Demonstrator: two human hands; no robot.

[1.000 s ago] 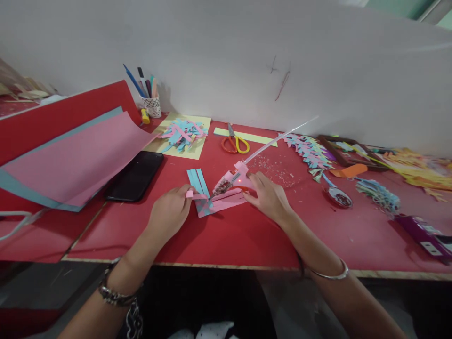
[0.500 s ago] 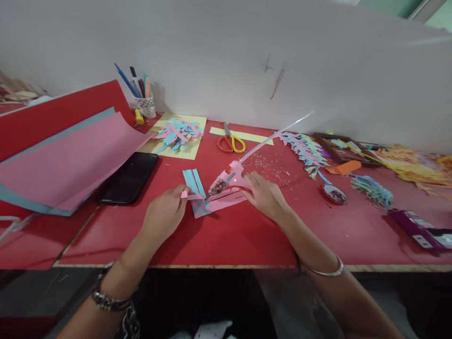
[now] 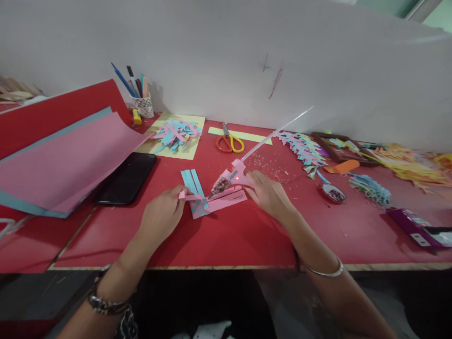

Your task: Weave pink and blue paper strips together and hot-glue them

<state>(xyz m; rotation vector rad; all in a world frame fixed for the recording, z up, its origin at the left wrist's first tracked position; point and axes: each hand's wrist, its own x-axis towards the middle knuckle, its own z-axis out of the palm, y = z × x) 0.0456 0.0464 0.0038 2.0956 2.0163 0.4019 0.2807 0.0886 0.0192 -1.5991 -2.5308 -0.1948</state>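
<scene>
My right hand (image 3: pixel 266 192) grips a pink hot glue gun (image 3: pixel 237 178) with a long clear glue stick (image 3: pixel 278 135) jutting from its back. Its nozzle points down-left at a woven piece of blue and pink paper strips (image 3: pixel 200 207) on the red table. My left hand (image 3: pixel 164 212) pinches a pink paper strip (image 3: pixel 190 195), bent up from the weave. Loose blue strips (image 3: pixel 190 181) stick out at the weave's far side, and pink strips (image 3: pixel 228 200) run out to the right beneath the glue gun.
Scissors (image 3: pixel 230 143) lie beyond the weave, near a pile of cut strips (image 3: pixel 178 134). To the left are a black phone (image 3: pixel 125 181) and pink sheets (image 3: pixel 70 160). A pen cup (image 3: pixel 144 107) stands by the wall. A spoon (image 3: pixel 332 192) and a purple power strip (image 3: pixel 418 228) lie right.
The glue gun's nozzle has lifted slightly off the pink strips, and the gun has shifted a little right. My left hand still pinches the strip in about the same place.
</scene>
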